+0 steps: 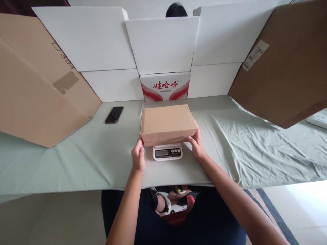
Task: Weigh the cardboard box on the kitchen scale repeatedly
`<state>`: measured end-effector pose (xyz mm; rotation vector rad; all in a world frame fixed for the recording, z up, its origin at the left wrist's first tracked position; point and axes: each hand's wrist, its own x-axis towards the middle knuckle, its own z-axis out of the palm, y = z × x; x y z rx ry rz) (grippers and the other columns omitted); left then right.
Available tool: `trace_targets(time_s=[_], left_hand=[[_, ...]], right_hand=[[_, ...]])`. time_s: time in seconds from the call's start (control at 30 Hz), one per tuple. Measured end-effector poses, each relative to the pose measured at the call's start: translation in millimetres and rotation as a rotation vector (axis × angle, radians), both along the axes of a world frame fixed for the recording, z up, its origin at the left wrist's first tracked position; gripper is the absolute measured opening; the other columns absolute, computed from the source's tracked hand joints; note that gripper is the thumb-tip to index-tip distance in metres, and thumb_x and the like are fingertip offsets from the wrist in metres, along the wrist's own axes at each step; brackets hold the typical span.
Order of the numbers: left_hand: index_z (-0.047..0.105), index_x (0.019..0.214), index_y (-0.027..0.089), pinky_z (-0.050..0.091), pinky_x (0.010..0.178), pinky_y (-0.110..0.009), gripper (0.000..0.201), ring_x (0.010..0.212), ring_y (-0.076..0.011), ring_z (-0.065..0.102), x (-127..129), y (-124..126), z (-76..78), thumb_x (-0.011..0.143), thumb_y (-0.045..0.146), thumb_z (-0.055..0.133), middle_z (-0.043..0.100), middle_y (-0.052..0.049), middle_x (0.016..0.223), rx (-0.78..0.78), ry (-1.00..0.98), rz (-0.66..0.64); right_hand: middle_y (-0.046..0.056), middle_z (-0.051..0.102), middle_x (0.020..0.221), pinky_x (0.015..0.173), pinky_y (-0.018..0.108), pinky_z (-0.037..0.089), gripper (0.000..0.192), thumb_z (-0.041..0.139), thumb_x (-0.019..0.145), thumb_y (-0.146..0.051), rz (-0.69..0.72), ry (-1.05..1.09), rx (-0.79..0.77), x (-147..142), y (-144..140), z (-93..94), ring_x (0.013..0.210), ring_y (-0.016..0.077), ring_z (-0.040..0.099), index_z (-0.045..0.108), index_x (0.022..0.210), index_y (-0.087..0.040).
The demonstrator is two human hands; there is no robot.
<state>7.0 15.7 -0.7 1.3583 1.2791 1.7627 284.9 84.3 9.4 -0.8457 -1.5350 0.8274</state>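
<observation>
A closed brown cardboard box (167, 120) is at the middle of the table, over a white digital kitchen scale (168, 157). Whether the box rests on the scale's platform or hovers just above it, I cannot tell. My left hand (138, 154) grips the box's near left corner, with the fingers partly hidden beneath it. On the other side my right hand (197, 143) holds the near right corner, thumb on the front face. The scale's display and its round buttons show below the box's front edge; no digits are readable.
A black smartphone (114, 114) lies left of the box on the green tablecloth (107, 160). White boxes (163, 44) and a red-and-white carton (165, 87) stand along the back. Large cardboard panels (43, 78) flank both sides. The top of a person's head shows behind.
</observation>
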Motion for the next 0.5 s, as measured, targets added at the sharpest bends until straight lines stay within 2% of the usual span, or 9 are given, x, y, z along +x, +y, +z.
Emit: trace_targets(time_s=[0.23, 0.5], left_hand=[[0.054, 0.158, 0.021, 0.038, 0.128, -0.043, 0.078, 0.157, -0.0333, 0.042, 0.2, 1.0, 6.8, 0.098, 0.070, 0.049, 0.049, -0.014, 0.167, 0.093, -0.096, 0.050], [0.056, 0.157, 0.022, 0.038, 0.128, -0.042, 0.075, 0.158, -0.0322, 0.041, -1.0, 2.8, 6.4, 0.099, 0.069, 0.050, 0.049, -0.012, 0.167, 0.109, -0.110, 0.048]], right_hand=[[0.008, 0.051, 0.150, 0.118, 0.064, 0.044, 0.076, 0.054, 0.093, -0.064, -0.190, 0.126, 0.024, 1.3, 1.8, 4.6, 0.140, 0.0362, 0.053, 0.032, 0.162, -0.041], [0.007, 0.052, 0.152, 0.119, 0.063, 0.042, 0.071, 0.055, 0.094, -0.061, -0.133, 0.109, 0.037, 1.0, -0.5, 5.5, 0.142, 0.0364, 0.051, 0.036, 0.160, -0.042]])
